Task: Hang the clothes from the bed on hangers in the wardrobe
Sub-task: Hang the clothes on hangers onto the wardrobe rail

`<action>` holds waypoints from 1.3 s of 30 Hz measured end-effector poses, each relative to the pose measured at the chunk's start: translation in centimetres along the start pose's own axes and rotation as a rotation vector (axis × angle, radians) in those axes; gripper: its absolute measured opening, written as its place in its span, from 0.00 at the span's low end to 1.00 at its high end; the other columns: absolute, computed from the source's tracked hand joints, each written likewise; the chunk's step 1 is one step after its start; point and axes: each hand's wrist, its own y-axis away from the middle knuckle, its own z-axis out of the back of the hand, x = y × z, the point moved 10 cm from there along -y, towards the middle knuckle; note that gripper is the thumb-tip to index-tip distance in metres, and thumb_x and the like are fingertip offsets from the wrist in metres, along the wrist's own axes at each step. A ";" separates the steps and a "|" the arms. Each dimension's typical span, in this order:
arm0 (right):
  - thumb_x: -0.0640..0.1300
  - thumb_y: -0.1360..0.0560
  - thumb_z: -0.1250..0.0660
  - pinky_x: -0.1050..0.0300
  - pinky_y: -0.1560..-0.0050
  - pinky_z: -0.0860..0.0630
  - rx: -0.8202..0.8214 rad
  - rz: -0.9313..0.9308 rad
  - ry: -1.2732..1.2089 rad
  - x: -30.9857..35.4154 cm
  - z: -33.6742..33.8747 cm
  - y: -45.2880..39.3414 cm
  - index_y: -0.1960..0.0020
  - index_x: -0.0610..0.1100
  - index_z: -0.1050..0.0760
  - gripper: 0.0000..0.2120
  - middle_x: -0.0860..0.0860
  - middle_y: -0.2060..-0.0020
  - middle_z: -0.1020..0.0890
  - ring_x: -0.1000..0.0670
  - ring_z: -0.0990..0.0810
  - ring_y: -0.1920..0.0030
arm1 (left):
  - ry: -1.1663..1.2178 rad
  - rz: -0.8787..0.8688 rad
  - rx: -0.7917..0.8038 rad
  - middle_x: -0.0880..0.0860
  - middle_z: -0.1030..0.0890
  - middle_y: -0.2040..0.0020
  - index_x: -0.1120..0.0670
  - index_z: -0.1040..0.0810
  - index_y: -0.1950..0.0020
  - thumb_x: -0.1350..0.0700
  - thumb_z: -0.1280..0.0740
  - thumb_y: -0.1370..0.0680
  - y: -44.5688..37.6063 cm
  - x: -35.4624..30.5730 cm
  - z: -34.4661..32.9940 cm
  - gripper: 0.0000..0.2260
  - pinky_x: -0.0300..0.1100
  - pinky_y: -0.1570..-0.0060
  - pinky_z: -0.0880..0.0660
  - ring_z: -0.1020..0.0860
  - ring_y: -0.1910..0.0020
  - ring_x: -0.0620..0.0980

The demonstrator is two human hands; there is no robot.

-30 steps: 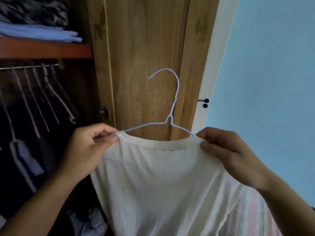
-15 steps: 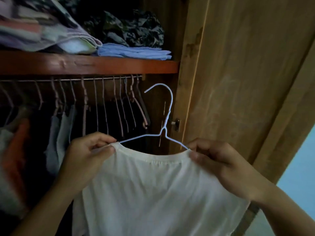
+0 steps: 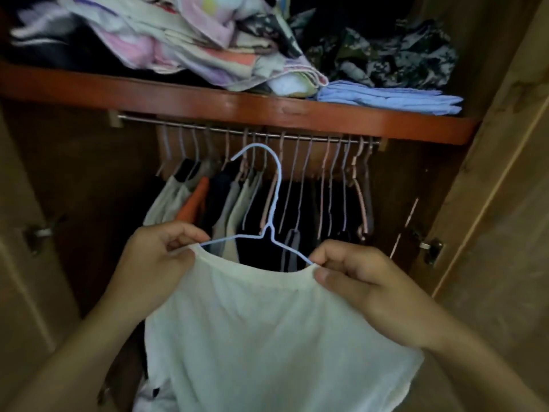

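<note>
A white T-shirt (image 3: pixel 267 331) hangs on a pale blue wire hanger (image 3: pixel 274 203) in front of the open wardrobe. My left hand (image 3: pixel 154 260) pinches the shirt's left shoulder and the hanger arm. My right hand (image 3: pixel 359 281) pinches the right shoulder and the other hanger arm. The hanger's hook points up and left, just below the metal rail (image 3: pixel 255 132) and apart from it.
Several hangers, some bare (image 3: pixel 329 185) and some with dark and light clothes (image 3: pixel 225 200), fill the rail. A red-brown shelf (image 3: pixel 208 99) above carries piles of folded clothes (image 3: pixel 392 98). Wooden wardrobe doors (image 3: pixel 511 188) stand open on both sides.
The view has swung left from the door and blue wall to the wardrobe's inside. Both hands keep their grip, and the shirt on its hanger now sits in front of the rail.
</note>
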 end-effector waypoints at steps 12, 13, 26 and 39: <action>0.50 0.28 0.36 0.52 0.58 0.28 0.102 -0.007 -0.309 1.1 -12.6 -7.4 0.56 0.45 0.22 0.09 0.49 0.66 0.20 0.49 0.23 0.63 | -0.265 0.049 -0.289 0.36 0.17 0.62 0.40 0.16 0.59 0.49 0.31 0.23 7.7 -2.6 5.2 0.07 0.42 0.57 0.24 0.20 0.59 0.35; 0.49 0.27 0.36 0.51 0.56 0.25 0.112 -0.009 -0.324 1.5 -13.6 -8.0 0.56 0.46 0.22 0.08 0.50 0.65 0.18 0.50 0.21 0.62 | -0.272 0.075 -0.252 0.35 0.17 0.62 0.40 0.15 0.58 0.45 0.32 0.23 8.0 -2.5 4.9 0.07 0.44 0.57 0.23 0.19 0.60 0.36; 0.36 0.23 0.31 0.57 0.60 0.17 0.188 -0.189 -0.493 5.5 -20.3 -15.7 0.57 0.38 0.21 0.04 0.40 0.59 0.16 0.47 0.17 0.63 | -0.548 0.273 -0.095 0.45 0.21 0.67 0.44 0.22 0.54 0.43 0.35 0.23 9.0 1.2 8.3 0.07 0.32 0.71 0.32 0.23 0.66 0.40; 0.42 0.26 0.33 0.45 0.45 0.20 0.019 0.114 0.095 4.1 -20.1 -25.0 0.58 0.53 0.17 0.08 0.52 0.59 0.14 0.48 0.16 0.53 | -0.561 0.282 -0.357 0.49 0.24 0.71 0.52 0.24 0.57 0.54 0.42 0.18 9.4 4.7 14.1 0.11 0.45 0.66 0.35 0.23 0.67 0.55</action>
